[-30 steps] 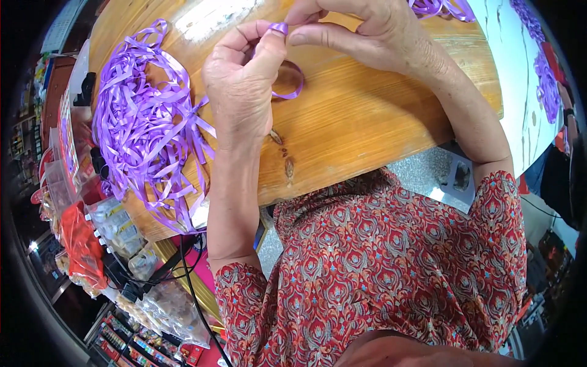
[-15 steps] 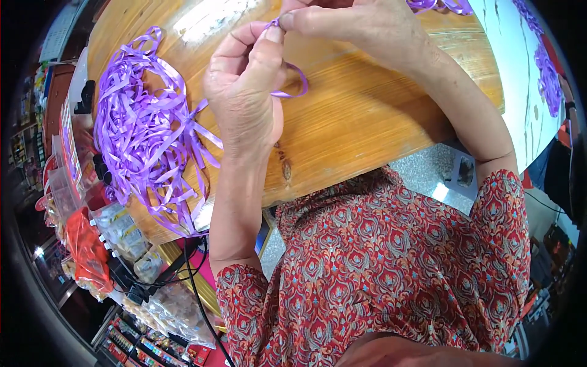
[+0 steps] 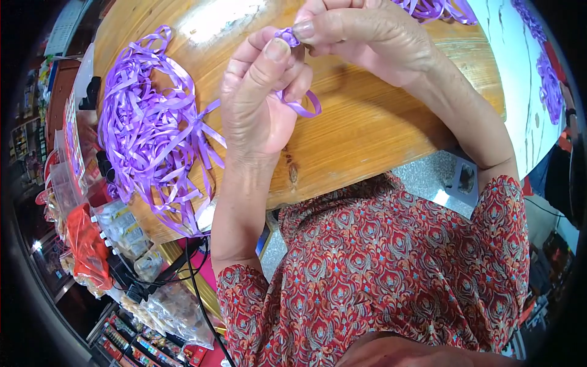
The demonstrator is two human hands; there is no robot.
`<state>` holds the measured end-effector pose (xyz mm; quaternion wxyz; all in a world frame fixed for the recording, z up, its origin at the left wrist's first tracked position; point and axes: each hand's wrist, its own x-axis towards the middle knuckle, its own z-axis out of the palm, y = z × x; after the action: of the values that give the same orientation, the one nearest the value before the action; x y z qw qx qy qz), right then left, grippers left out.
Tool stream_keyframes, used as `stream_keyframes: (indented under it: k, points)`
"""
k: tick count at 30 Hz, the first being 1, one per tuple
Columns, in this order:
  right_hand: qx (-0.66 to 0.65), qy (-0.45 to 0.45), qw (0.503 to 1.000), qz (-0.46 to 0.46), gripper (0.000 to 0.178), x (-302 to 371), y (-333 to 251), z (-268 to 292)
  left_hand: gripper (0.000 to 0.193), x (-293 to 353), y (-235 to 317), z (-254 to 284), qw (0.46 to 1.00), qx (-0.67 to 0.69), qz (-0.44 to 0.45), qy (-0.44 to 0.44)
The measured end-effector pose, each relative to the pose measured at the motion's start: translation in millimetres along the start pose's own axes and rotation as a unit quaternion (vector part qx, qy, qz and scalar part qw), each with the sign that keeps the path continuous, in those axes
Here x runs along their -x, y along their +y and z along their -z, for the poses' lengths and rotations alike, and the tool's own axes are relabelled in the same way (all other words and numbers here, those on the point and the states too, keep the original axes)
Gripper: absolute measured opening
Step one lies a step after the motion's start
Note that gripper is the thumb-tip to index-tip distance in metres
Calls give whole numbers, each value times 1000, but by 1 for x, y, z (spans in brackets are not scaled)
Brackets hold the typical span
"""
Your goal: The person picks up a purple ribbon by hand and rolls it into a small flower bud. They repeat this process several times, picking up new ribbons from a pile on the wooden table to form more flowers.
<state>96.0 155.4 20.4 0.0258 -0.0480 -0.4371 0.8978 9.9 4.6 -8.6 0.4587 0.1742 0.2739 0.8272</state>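
Observation:
Between my two hands is a purple ribbon [image 3: 286, 38], bunched into a small folded knot or rosette at the fingertips. My left hand [image 3: 263, 92] pinches it between thumb and forefinger, the other fingers curled. From the upper right my right hand [image 3: 361, 37] grips the other side of the bunch with thumb and fingertips. A loop of the same ribbon [image 3: 310, 107] hangs below the left fingers. To the left, a large tangled heap of purple ribbon [image 3: 147, 122] lies on the wooden table, and a strand runs from it behind my left wrist.
The wooden table [image 3: 354, 147] curves toward me. More purple ribbon [image 3: 440, 9] lies at its far right, with further bunches [image 3: 550, 88] on a white marbled surface. Left of the table are a red plastic bag [image 3: 87, 241], clear packets [image 3: 122, 226] and black cables [image 3: 192, 269].
Both hands have shifted slightly right and down, and the left hand is turned more open. The bunched ribbon between the fingertips shows more clearly now.

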Motion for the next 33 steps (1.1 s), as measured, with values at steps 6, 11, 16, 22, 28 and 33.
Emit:
stream_keyframes:
  k: [6, 11, 16, 22, 28, 33]
  points:
    - [208, 16, 976, 65, 8, 8, -13, -16, 9, 0, 1, 0, 1000, -21, -11, 18]
    - [526, 55, 771, 354, 9, 8, -10, -21, 9, 0, 3, -2, 997, -61, -25, 43]
    - [496, -43, 600, 626, 14, -22, 5, 7, 9, -1, 1, -2, 997, -55, -35, 41]
    - [511, -98, 542, 660, 12, -30, 0, 15, 9, 3, 1, -9, 994, -75, -51, 62]
    - [484, 14, 795, 366, 10, 2, -9, -12, 11, 4, 4, -1, 994, -81, -58, 38]
    - [497, -4, 794, 350, 10, 5, -12, -18, 10, 5, 7, 6, 994, -89, -59, 29]
